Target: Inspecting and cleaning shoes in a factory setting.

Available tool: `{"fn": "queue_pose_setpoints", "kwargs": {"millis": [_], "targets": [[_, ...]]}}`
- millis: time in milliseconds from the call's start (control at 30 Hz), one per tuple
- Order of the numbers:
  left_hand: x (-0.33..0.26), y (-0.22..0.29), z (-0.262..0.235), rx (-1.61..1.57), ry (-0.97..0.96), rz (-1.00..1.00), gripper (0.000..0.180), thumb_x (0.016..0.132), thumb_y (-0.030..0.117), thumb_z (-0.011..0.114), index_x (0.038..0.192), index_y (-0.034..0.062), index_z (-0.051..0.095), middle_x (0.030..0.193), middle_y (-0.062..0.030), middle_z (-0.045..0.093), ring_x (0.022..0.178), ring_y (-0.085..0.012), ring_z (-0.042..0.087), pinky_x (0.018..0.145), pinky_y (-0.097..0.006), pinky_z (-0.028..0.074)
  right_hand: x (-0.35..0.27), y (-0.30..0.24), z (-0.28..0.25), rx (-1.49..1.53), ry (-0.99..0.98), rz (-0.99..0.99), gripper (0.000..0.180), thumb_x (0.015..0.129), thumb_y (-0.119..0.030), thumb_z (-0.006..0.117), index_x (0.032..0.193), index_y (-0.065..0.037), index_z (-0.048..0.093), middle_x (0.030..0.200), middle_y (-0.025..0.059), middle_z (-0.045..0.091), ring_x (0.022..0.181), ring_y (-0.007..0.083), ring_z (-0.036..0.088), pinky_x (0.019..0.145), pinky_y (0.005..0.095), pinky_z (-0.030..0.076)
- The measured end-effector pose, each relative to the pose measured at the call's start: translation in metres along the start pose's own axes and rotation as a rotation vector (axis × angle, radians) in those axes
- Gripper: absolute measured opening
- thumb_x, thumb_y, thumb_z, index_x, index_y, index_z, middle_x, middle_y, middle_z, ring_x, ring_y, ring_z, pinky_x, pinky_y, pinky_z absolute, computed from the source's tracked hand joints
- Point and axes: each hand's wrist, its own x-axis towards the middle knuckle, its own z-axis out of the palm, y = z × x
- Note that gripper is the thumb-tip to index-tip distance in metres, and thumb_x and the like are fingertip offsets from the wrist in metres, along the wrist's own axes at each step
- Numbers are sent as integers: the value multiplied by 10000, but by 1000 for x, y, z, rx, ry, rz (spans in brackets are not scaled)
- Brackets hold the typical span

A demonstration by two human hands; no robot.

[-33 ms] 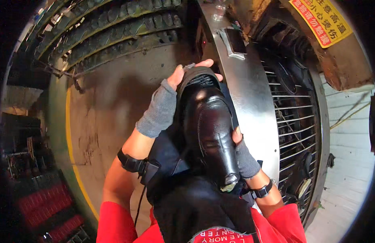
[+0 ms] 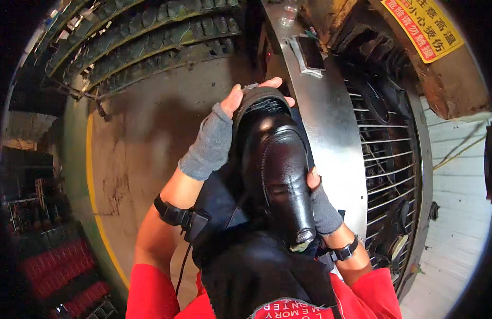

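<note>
Head view: I look down on two hands in grey fingerless gloves holding one glossy black shoe (image 2: 278,170) close to the body.
Left hand (image 2: 216,141): its fingers (image 2: 267,84) curl over the far end of the shoe, gripping the ridged sole edge there.
Right hand (image 2: 320,204): it cups the shoe's right side near the nearer end; the fingers are hidden behind the leather, so I can only say they seem wrapped round it.
Shoe: lies lengthwise between the two sets of fingers, shiny upper facing up, over a dark apron (image 2: 256,271).
Wrists: a black strap (image 2: 174,212) with a cord sits below the left fingers; a black band (image 2: 344,251) below the right.
Right of the fingers: a curved metal panel (image 2: 331,143), then a wire grille (image 2: 387,159).
Beyond the left fingers: rows of dark shoe forms on racks (image 2: 150,37).
Left of the fingers: grey floor (image 2: 134,149) with a yellow line (image 2: 91,175).
</note>
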Motion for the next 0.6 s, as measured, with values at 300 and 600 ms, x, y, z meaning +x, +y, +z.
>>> {"fn": "queue_pose_setpoints", "kwargs": {"millis": [300, 600], "targets": [[-3, 5, 12, 80, -33, -22, 791, 1118, 596, 171, 1630, 7, 298, 1485, -243, 578, 1253, -281, 645, 1080, -393, 535, -1, 1, -1, -108, -5, -70, 858, 1009, -743, 437, 1408, 7, 561, 1283, 154, 687, 1064, 234, 723, 963, 383, 616], [-23, 4, 31, 32, 101, -14, 781, 1115, 583, 297, 1625, -9, 315, 1499, -221, 572, 1320, -273, 600, 1151, -375, 459, -14, -9, 19, -59, -64, -97, 892, 921, -778, 592, 1297, 29, 651, 1189, 118, 728, 1018, 198, 717, 909, 350, 603]]}}
